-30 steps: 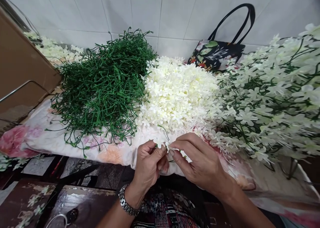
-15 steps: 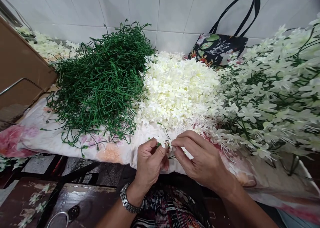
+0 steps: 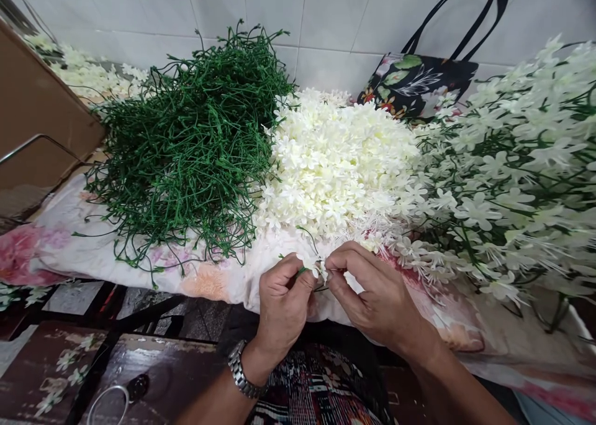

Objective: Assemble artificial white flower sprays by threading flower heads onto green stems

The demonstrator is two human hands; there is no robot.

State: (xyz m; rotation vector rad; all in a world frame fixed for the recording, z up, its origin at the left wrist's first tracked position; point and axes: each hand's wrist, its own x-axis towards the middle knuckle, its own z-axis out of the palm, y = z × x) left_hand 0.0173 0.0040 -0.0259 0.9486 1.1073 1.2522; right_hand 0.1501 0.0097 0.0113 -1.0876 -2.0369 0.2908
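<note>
My left hand is closed in a pinch on a thin green artificial stem, with a white artificial flower at its fingertips. Close beside it, my right hand pinches at the flower's white centre; the exact piece between its fingertips is too small to make out. A thin green stem tip curves up behind the hands. Beyond them lie a heap of loose white blossoms and, to its left, a tangled pile of green stems. Finished-looking white flower sprays fill the right side.
A flower-patterned cloth covers the work surface. At the left stands a cardboard box. A black floral bag leans against the tiled wall. Lower left, a brown wooden surface holds a metal ring.
The view has shifted slightly. Both hands stay together at the flower, their fingertips a little apart, with only small finger movement.
</note>
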